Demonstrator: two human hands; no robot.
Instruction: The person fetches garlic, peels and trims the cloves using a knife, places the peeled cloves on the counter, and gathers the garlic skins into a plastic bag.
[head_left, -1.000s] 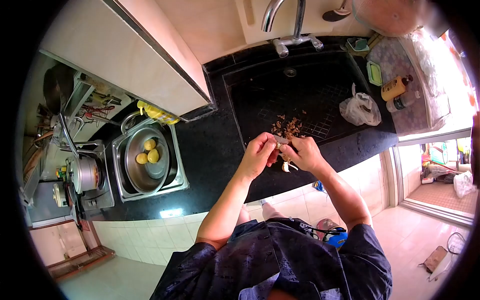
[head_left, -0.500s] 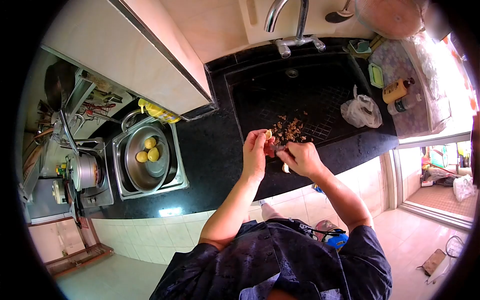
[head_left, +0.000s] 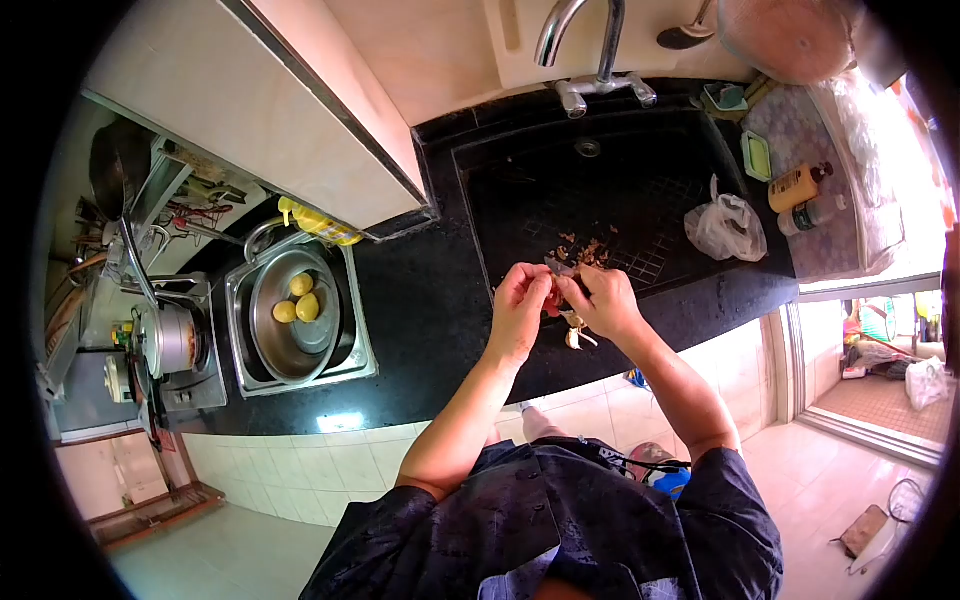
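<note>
Above the front edge of the dark sink [head_left: 520, 190], my two hands meet with fingertips nearly touching. My left hand [head_left: 522, 305] is closed in a pinch on a small item that its fingers mostly hide. My right hand [head_left: 602, 302] is closed round a small knife [head_left: 558, 267], its blade pointing up and left between the hands. Brown peel scraps [head_left: 592, 252] lie in the sink beyond the hands. Pale garlic-like pieces [head_left: 575, 336] sit on the black counter just below my right hand. Something reddish shows between the hands, too hidden to name.
A steel basin [head_left: 268, 335] with several yellow round items [head_left: 308, 307] stands in the left metal sink. The faucet [head_left: 603, 60] rises behind the dark sink. A plastic bag [head_left: 725, 228] sits at its right, near bottles [head_left: 795, 187]. A pot [head_left: 168, 342] stands at far left.
My hands have come closer together, and the blade now points up between them. The pale piece at my left fingertips no longer shows. More pale bits show below my right hand.
</note>
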